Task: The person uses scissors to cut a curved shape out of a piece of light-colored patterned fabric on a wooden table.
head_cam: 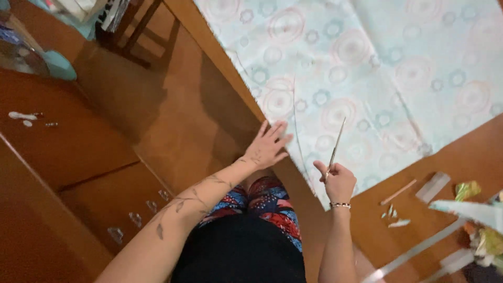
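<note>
A pale blue cloth [377, 68] printed with pink and blue circles lies spread over a brown wooden table [461, 157]. My left hand [268, 145] rests flat with fingers apart on the cloth's near left edge at the table's side. My right hand [339, 181] is closed around a pair of long thin scissors [336, 144], whose blades point up and away over the cloth. A cut line [296, 120] runs through the cloth between my two hands.
On the table at the right lie a wooden stick [398, 192], a white block [433, 187], small white scraps [394, 217] and a pile of coloured wrappers [484, 230]. A brown cabinet with drawers [78, 173] stands left. A chair's legs [133, 31] show at the top.
</note>
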